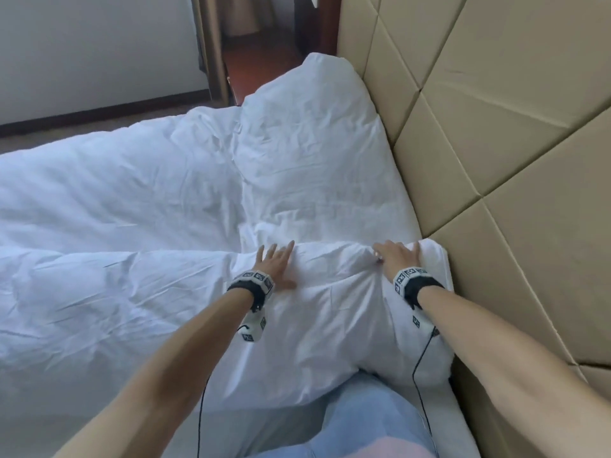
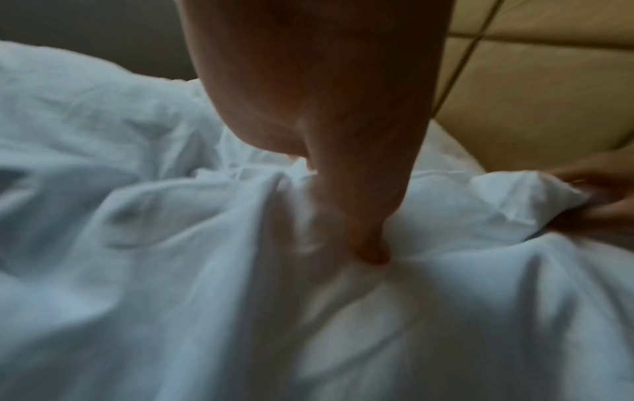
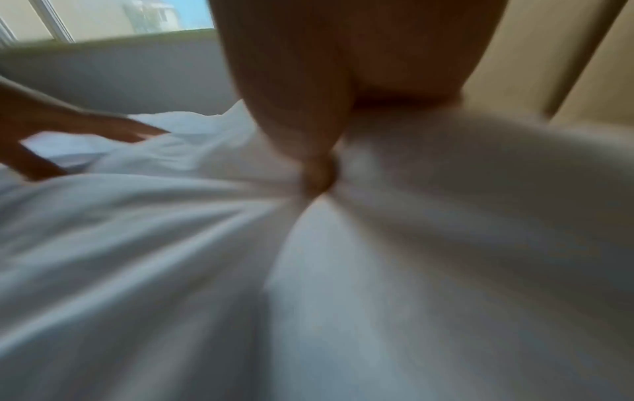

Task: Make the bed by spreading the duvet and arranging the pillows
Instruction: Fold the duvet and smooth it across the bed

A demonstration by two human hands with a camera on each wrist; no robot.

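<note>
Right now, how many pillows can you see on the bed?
2. The near pillow lies under both hands, left hand and right hand, beside the headboard. The far pillow lies beyond it. Others may be hidden under the duvet.

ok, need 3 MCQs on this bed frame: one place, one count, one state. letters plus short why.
1. Where does the near pillow lie relative to the headboard?
A. At the bed's foot, away from it
B. Beside it, one end against it
C. On the floor

2. How many pillows show on the bed?
A. One
B. Two
C. Four

3. How does the left hand meet the pillow?
A. Fingers spread flat, pressing on top
B. Fist clenched in the air above it
C. Lifting it off the bed

Key: 1 B, the end under the right hand meets the tan panels. 2 B, a far pillow lies beyond the near one. 3 A, the head view shows straight, splayed fingers on the fabric.
</note>
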